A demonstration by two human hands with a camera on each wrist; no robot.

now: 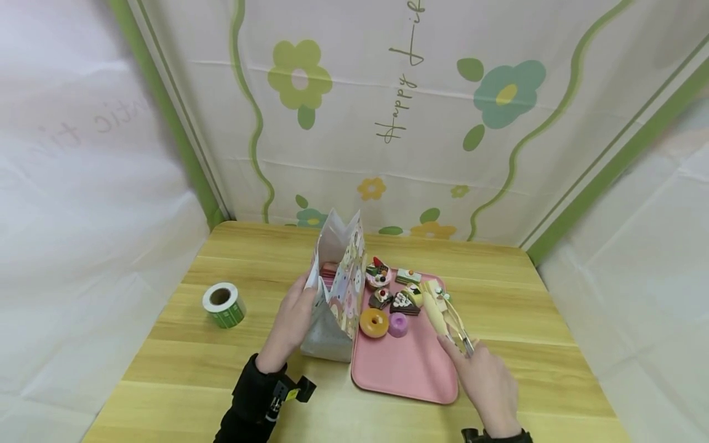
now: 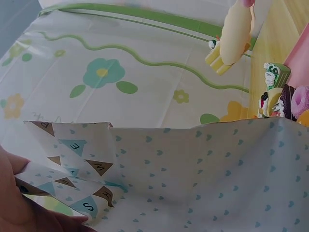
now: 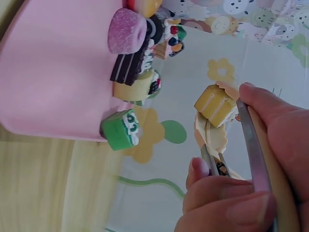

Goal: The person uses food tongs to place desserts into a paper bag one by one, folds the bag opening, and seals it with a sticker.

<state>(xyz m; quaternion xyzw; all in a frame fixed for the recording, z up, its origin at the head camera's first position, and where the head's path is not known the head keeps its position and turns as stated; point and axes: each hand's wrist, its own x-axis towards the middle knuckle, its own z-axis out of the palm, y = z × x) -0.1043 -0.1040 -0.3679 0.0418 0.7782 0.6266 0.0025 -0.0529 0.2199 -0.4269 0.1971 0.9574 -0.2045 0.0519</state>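
Observation:
My left hand (image 1: pixel 290 320) holds the near left side of an upright, open-topped paper bag (image 1: pixel 349 289). In the left wrist view, thumb and fingers pinch the edge of the bag (image 2: pixel 159 169). Something pink and red lies inside the bag, mostly hidden by its walls. My right hand (image 1: pixel 490 378) grips a pair of tongs (image 1: pixel 434 312) with cream-coloured ends. Between those ends, in the right wrist view, sits a yellow layered cake slice (image 3: pixel 215 105), lifted above the pink tray (image 1: pixel 401 372).
Toy sweets crowd the tray's far left: an orange-brown donut (image 1: pixel 373 323), a purple cake (image 1: pixel 397 325), a chocolate cake slice (image 1: pixel 405 303), a fruit-topped cupcake (image 1: pixel 378 275) and a green cake (image 1: pixel 408 276). A roll of green labels (image 1: pixel 224 304) stands on the table's left. Cloth walls surround the table.

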